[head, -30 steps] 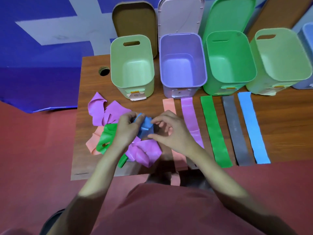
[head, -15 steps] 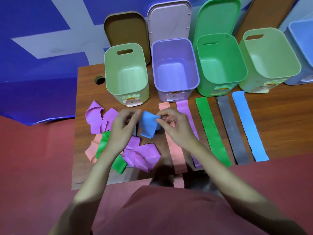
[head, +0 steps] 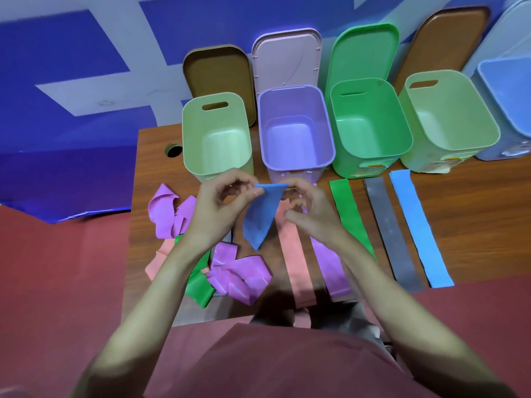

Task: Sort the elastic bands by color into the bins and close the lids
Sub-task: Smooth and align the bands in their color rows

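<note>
A blue elastic band (head: 263, 214) hangs above the table, pinched at its top corners by my left hand (head: 221, 208) and my right hand (head: 309, 209). Below lies a loose pile of purple bands (head: 238, 272), a green band (head: 198, 285) and a pink band (head: 156, 262). Flat strips lie side by side: pink (head: 296, 268), purple (head: 330, 271), green (head: 349, 214), grey (head: 392, 234), blue (head: 416, 225). Open bins stand behind: pale green (head: 215, 136), purple (head: 296, 130), green (head: 370, 124), a second pale green (head: 448, 110), blue (head: 505, 96).
Open lids lean on the blue wall behind the bins: brown (head: 218, 76), lilac (head: 287, 56), green (head: 363, 53), another brown (head: 448, 41). The wooden table (head: 474, 196) has a round cable hole (head: 173, 150) at its back left. The floor is red.
Both hands lifted the blue band out of the pile and spread its top edge between them, so it now hangs in front of the purple bin.
</note>
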